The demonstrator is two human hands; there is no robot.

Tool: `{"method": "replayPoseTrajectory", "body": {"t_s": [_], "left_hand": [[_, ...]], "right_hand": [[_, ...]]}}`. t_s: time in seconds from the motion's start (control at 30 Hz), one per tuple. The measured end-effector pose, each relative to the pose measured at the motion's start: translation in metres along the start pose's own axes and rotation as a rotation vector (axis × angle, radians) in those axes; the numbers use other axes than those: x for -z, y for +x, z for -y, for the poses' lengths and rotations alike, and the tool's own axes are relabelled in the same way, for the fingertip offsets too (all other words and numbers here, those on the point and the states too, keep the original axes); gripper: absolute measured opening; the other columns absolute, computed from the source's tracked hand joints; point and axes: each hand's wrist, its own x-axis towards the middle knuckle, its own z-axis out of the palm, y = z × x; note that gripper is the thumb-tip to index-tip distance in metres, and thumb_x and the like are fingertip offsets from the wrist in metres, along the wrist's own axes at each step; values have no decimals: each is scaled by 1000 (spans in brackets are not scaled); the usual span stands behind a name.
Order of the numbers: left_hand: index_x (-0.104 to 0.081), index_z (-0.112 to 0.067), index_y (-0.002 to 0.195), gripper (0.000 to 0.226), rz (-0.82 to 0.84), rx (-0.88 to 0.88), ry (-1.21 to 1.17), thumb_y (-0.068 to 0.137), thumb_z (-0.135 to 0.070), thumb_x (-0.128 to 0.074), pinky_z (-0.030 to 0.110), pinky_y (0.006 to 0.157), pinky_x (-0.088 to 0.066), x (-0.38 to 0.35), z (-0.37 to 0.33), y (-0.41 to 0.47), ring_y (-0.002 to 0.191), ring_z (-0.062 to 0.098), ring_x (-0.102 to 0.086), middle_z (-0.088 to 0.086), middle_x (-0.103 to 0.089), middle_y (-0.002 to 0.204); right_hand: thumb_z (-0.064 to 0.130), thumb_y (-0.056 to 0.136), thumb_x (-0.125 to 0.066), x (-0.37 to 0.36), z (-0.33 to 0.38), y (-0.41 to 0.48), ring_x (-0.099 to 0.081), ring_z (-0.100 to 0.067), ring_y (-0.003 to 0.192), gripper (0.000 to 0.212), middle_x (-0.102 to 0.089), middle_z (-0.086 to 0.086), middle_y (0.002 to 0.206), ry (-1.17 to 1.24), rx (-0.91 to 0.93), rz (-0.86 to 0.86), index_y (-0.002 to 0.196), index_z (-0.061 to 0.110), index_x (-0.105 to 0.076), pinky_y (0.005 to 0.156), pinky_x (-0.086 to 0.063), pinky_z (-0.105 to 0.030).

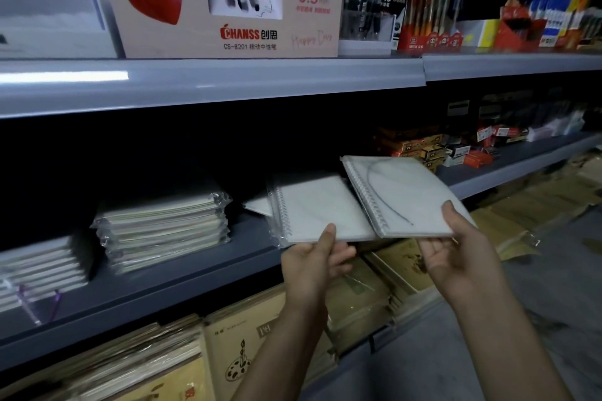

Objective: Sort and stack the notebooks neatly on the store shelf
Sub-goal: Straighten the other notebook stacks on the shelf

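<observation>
My left hand (317,257) grips the near edge of a white spiral notebook in clear wrap (316,205), which rests partly on the grey middle shelf (182,273). My right hand (456,247) holds a second white spiral notebook (404,194) by its near corner, lifted and tilted above the shelf edge, to the right of the first. A stack of wrapped notebooks (163,228) sits on the shelf to the left. Another stack (42,267) lies at the far left.
The upper shelf carries a pen display box with a red heart (208,3) and pen packs (433,16). Small boxes (423,146) stand at the right of the middle shelf. Brown-covered notebooks (241,355) fill the bottom shelf. Flattened cardboard (537,205) lies on the floor at right.
</observation>
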Motion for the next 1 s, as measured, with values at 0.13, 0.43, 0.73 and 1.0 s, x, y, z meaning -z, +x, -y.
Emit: {"method": "replayPoseTrajectory", "body": {"t_s": [0.13,0.43,0.73,1.0], "left_hand": [[-75,6,96,38,-17,-41,145,98,-32,-73,22,48,-52,1,3,2,56,15,-69,11,-73,70],[-72,3,102,8,116,66,493,95,0,-67,19,44,-44,23,2,6,51,9,-63,-5,-69,61],[-54,-18,82,27,-327,-627,404,88,1,-72,21,66,-44,45,-16,-11,67,8,-53,0,-57,76],[-66,-20,139,50,-185,-608,516,91,-21,-81,32,111,-51,59,-5,14,125,4,-60,-7,-61,139]], "right_hand": [[4,95,-65,-8,-7,-1,-76,-22,99,30,-77,-14,112,-48,-17,66,124,5,-63,78,-64,-33],[40,79,-86,-25,-64,9,-64,-15,93,47,-65,8,101,-1000,479,-64,116,22,-63,65,-44,-25],[21,96,-70,-8,-70,10,-72,-24,100,30,-72,-8,112,-647,134,-43,123,10,-66,80,-57,-31],[7,92,-75,-6,-69,11,-75,-22,96,44,-72,-13,115,-620,153,2,133,6,-60,82,-62,-28]]}}
